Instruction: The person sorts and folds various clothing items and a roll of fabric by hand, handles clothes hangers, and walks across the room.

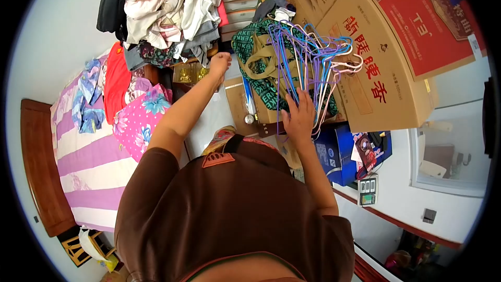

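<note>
My right hand (300, 112) lies on the lower left part of a heap of plastic hangers (297, 52), with its fingers stretched out and touching them. Blue, purple, white and pale pink hangers are tangled together there. Under them sits a green and black patterned bag (250, 39) with tan straps. Off to the left, my left hand (220, 66) is raised with its fingers curled in, and nothing shows in it. It is just below a tall pile of clothes (172, 10), apart from the hangers.
Cardboard boxes (370, 68) are stacked on the right, above a blue box (334, 154). On the left is a bed with a striped sheet (88, 177), holding a red garment (116, 83) and a pink floral cloth (141, 122). Shoe boxes (242, 5) stand at the back.
</note>
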A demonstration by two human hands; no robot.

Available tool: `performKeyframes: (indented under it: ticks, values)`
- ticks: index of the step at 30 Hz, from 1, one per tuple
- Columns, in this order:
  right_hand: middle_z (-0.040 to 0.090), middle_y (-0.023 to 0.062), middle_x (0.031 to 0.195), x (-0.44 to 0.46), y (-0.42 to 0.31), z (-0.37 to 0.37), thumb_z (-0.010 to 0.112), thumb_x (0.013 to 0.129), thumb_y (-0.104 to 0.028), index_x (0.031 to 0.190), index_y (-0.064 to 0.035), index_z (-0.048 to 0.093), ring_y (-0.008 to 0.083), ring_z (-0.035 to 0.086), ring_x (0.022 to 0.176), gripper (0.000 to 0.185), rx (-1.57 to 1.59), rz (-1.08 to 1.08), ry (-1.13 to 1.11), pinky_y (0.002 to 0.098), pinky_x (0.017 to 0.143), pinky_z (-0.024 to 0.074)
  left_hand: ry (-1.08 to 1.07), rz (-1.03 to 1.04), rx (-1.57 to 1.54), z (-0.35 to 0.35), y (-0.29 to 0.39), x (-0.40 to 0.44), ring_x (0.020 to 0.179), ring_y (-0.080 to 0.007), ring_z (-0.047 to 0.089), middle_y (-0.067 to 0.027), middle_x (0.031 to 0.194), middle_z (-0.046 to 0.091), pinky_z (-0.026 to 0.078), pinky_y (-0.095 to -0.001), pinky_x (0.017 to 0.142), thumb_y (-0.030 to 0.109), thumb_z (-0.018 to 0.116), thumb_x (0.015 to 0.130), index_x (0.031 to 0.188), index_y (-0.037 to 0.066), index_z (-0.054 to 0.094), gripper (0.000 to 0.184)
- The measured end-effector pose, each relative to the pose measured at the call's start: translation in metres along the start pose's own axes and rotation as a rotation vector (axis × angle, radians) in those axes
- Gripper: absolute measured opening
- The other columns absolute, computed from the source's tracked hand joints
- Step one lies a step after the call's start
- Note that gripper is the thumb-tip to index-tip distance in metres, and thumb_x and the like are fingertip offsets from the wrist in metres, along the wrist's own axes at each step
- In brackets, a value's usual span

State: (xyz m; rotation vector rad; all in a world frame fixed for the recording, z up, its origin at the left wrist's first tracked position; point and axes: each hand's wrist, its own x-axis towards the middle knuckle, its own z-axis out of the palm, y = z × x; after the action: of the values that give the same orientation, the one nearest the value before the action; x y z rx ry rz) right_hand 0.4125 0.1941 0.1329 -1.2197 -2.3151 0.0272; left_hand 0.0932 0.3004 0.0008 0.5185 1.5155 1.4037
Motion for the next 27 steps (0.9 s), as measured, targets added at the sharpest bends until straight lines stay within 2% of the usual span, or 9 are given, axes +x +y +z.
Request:
performKeyframes:
  ticks: [5,10,13,14,17,18,22,25,27]
  values:
    - [0.045,0.0144,0.133,0.013,0.012,0.023,0.071,0.073,-0.016,0.120,-0.0075,0.056,0.0350,0.037,0.129,0.050,-0.072,0.081,-0.128,0.0474,0.104,0.0319,0.054,0.162,0.074,0.034,0.019,0.100,0.059,-0.0086,0.049,-0.0009,0.075,0.059,0.038,-0.0223,0.051,0.016,0.055,0.089,0.089,0.007,0.061,0.011]
    - [0.049,0.0137,0.129,0.045,0.024,0.050,0.053,0.075,0.003,0.122,-0.0048,0.053,0.0325,0.040,0.128,0.048,-0.135,0.144,-0.073,0.0484,0.106,0.0322,-0.054,0.041,0.141,0.081,0.034,0.179,0.055,-0.0099,0.047,-0.0004,0.069,0.057,0.037,-0.0250,0.048,0.013,0.057,0.085,0.083,0.008,0.062,0.007]
    - [0.049,0.0137,0.130,0.078,0.023,0.053,0.055,0.073,0.003,0.123,-0.0039,0.052,0.0334,0.038,0.130,0.051,-0.189,0.223,-0.036,0.0481,0.108,0.0308,-0.114,0.018,0.172,0.105,0.034,0.220,0.071,-0.0181,0.060,-0.0068,0.074,0.065,0.045,-0.0314,0.064,0.006,0.056,0.077,0.075,0.001,0.066,0.011]
    - [0.050,0.0139,0.127,0.093,0.022,0.051,0.055,0.072,0.003,0.124,-0.0032,0.051,0.0338,0.038,0.129,0.053,-0.197,0.274,-0.016,0.0497,0.109,0.0280,-0.090,-0.059,0.362,0.111,0.036,0.237,0.077,-0.0208,0.063,-0.0098,0.082,0.068,0.047,-0.0329,0.069,0.012,0.060,0.078,0.085,0.002,0.068,0.015]
    - [0.051,0.0137,0.124,0.134,0.027,0.045,0.056,0.071,0.002,0.123,-0.0033,0.052,0.0337,0.038,0.129,0.053,-0.330,0.361,0.009,0.0518,0.110,0.0255,-0.190,-0.010,0.467,0.123,0.015,0.300,0.084,-0.0233,0.065,-0.0129,0.095,0.069,0.049,-0.0350,0.075,0.021,0.065,0.080,0.101,0.005,0.068,0.027]
    - [0.053,0.0126,0.122,0.142,0.035,0.048,0.057,0.071,0.001,0.120,-0.0040,0.055,0.0326,0.038,0.130,0.049,-0.340,0.406,-0.018,0.0527,0.110,0.0233,-0.213,-0.014,0.582,0.125,-0.002,0.340,0.092,-0.0253,0.065,-0.0140,0.107,0.066,0.050,-0.0352,0.081,0.026,0.066,0.081,0.117,0.005,0.061,0.042]
    - [0.056,0.0110,0.118,0.161,0.028,0.057,0.059,0.073,0.000,0.112,-0.0087,0.062,0.0315,0.042,0.126,0.040,-0.437,0.533,-0.028,0.0557,0.110,0.0193,-0.245,0.010,0.697,0.144,0.007,0.371,0.099,-0.0276,0.064,-0.0171,0.115,0.063,0.050,-0.0347,0.084,0.023,0.067,0.082,0.133,0.000,0.045,0.060]
    - [0.053,0.0103,0.123,0.159,0.001,0.060,0.061,0.074,-0.002,0.111,-0.0075,0.061,0.0297,0.038,0.130,0.038,-0.426,0.606,-0.053,0.0568,0.111,0.0161,-0.332,-0.053,0.400,0.155,0.029,0.351,0.101,-0.0300,0.063,-0.0185,0.118,0.061,0.050,-0.0384,0.084,0.021,0.069,0.081,0.136,0.000,0.042,0.065]
    - [0.056,0.0096,0.118,0.157,-0.012,0.066,0.062,0.075,-0.003,0.108,-0.0079,0.063,0.0299,0.042,0.128,0.034,-0.431,0.619,-0.039,0.0569,0.111,0.0166,-0.350,-0.130,0.399,0.158,0.024,0.358,0.101,-0.0318,0.062,-0.0195,0.115,0.062,0.050,-0.0406,0.084,0.020,0.071,0.080,0.135,0.000,0.041,0.065]
